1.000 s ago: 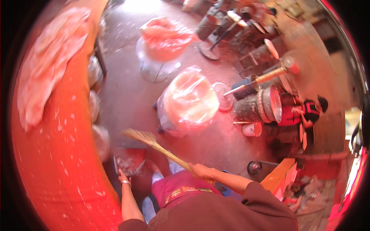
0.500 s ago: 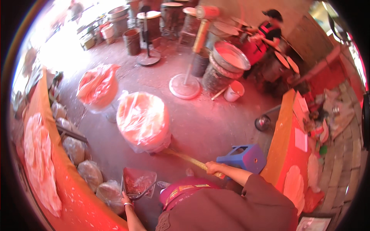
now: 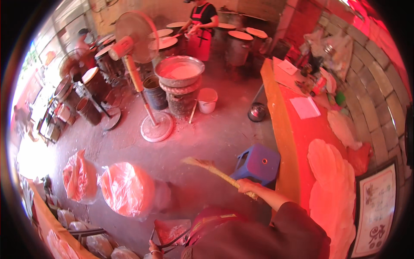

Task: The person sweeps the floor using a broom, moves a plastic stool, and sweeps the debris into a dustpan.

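Note:
My right hand [image 3: 247,186] is wrapped round the handle of a straw hand broom [image 3: 214,169], whose bristles point away to the left, over the floor. Low in the view, my left hand [image 3: 154,248] grips the dark handle of a dustpan [image 3: 176,225]; its pan holds pale scraps. A blue plastic stool [image 3: 261,163] lies tipped beside the broom and partly behind my right hand. Left of the broom stands a round tub covered with clear plastic [image 3: 127,189], with a smaller plastic-covered one [image 3: 78,177] farther left.
A long table [image 3: 282,129] with pale flat sheets runs along my right. Ahead are a standing fan [image 3: 157,126], a metal basin [image 3: 179,71] on a drum, and a white bucket [image 3: 207,100]. A person in a red apron [image 3: 199,41] stands behind. Plastic-wrapped bundles [image 3: 99,244] lie lower left.
My view has swung to the right. The broom has moved away from the plastic-covered tub and now sits beside the stool. The dustpan stays in my left hand.

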`<move>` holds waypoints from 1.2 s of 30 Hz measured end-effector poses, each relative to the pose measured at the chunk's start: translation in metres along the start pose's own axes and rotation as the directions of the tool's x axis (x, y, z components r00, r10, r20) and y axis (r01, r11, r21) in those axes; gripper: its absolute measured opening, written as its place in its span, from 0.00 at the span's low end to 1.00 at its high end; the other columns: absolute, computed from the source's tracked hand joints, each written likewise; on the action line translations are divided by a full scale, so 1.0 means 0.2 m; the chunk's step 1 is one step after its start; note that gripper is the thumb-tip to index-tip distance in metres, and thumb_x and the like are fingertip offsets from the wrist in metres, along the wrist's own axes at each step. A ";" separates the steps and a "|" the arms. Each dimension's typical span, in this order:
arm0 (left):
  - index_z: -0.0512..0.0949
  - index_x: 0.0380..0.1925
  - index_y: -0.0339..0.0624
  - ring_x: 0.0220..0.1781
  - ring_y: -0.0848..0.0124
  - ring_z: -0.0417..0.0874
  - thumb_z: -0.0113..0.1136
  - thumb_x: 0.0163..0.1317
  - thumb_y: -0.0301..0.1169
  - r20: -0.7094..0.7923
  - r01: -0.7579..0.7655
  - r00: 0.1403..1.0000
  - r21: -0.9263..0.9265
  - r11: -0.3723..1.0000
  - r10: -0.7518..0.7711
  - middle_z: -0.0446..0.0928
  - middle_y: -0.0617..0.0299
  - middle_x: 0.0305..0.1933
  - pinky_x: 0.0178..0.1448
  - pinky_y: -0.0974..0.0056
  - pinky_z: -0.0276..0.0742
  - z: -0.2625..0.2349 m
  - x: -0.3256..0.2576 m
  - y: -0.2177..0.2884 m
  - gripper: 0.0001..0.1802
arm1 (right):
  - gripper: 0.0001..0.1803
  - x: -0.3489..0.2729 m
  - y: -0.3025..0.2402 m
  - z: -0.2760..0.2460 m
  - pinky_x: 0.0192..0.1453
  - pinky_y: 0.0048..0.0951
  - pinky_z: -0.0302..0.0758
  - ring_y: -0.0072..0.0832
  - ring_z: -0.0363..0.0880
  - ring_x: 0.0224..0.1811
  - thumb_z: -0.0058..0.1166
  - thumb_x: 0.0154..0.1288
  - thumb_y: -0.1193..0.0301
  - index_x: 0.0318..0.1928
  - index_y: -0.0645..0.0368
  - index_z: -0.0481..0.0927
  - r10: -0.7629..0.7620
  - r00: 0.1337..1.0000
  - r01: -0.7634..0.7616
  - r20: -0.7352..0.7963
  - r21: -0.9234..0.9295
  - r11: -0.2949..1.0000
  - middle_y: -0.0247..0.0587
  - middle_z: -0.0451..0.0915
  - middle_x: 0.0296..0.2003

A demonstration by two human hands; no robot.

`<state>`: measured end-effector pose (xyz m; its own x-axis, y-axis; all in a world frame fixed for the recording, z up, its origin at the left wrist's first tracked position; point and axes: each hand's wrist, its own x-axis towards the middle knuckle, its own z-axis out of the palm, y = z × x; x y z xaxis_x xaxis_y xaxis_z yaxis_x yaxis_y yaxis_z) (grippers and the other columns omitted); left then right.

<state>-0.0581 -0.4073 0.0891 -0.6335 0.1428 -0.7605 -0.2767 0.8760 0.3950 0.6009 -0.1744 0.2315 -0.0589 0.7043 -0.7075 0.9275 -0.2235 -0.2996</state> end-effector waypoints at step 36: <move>0.71 0.31 0.49 0.28 0.69 0.74 0.60 0.59 0.43 0.731 -0.004 0.667 -0.190 0.982 0.144 0.70 0.69 0.20 0.30 0.63 0.71 2.54 -1.35 2.00 0.13 | 0.31 0.81 1.74 -1.02 0.46 0.46 0.77 0.48 0.81 0.44 0.33 0.68 0.48 0.41 0.63 0.80 0.605 0.691 -0.575 -0.395 0.206 0.792 0.56 0.81 0.39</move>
<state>0.3696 0.1390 0.1906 0.0652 0.5582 -0.8271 -0.4066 0.7718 0.4889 0.9904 0.0002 0.1425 0.6664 0.6179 -0.4173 0.6922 -0.7207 0.0382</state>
